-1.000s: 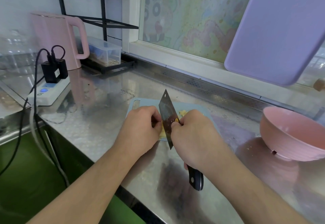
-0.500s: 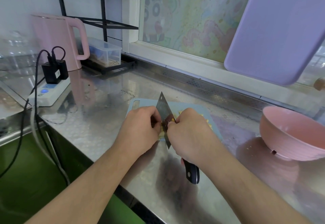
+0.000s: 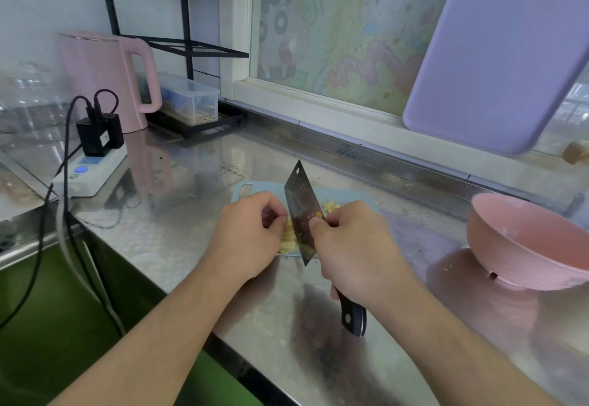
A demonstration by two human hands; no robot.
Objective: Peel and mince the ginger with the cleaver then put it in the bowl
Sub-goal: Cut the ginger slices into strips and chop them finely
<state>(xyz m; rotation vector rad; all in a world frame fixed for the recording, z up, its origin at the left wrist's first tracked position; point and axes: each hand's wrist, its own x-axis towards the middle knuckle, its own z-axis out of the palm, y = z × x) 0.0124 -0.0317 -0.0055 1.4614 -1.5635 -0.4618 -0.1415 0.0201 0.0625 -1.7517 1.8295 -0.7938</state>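
**On the worktop's near edge: cleaver tipped back up over the ginger**

On the steel worktop (image 3: 178,214), the pink bowl (image 3: 529,246) sits well apart toward the right edge, with bare steel between it and the blue cutting board (image 3: 242,190). The right hand (image 3: 353,246) grips the cleaver (image 3: 301,214), thumb on the blade; its tip now points more upright than half a second ago. The left hand (image 3: 248,236) curls its fingers down onto the ginger (image 3: 288,238), just beside the blade. Cut bits (image 3: 330,206) lie beyond the right hand.

Both forearms are bare to the frame edge; left hand (image 3: 247,236) and right hand (image 3: 357,252) seemingly ringless.
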